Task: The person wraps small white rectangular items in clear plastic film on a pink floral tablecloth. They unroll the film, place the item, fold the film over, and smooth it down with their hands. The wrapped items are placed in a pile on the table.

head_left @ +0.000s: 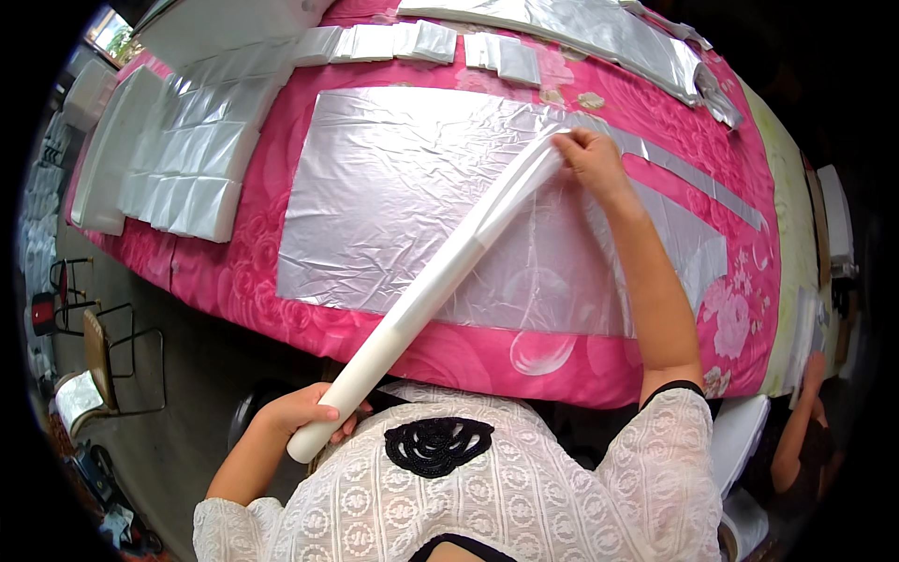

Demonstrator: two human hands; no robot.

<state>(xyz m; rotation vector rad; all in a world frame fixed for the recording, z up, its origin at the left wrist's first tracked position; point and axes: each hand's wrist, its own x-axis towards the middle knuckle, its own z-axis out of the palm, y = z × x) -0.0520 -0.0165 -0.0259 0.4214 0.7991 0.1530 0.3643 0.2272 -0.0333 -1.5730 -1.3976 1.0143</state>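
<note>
A long white roll of plastic film (pixel 423 287) slants from my lap up over the table. My left hand (pixel 307 412) is closed around its bare near end. At the far end my right hand (pixel 592 161) pinches the clear film, its fingers slightly blurred. Loose film spreads from the roll toward my right forearm. Beneath it lies a wide stack of thin silvery plastic sheets (pixel 375 178), wrinkled on top. Another flat part of the sheets (pixel 688 253) shows right of my forearm, by a narrow plastic strip (pixel 702 178).
The table has a pink flowered cloth (pixel 318 330). Bundles of folded clear bags (pixel 201 159) fill its left side; smaller bundles (pixel 412 42) line the back. Long folded plastic (pixel 599 42) lies far right. A chair (pixel 101 361) stands left; another person's arm (pixel 801 421) is at right.
</note>
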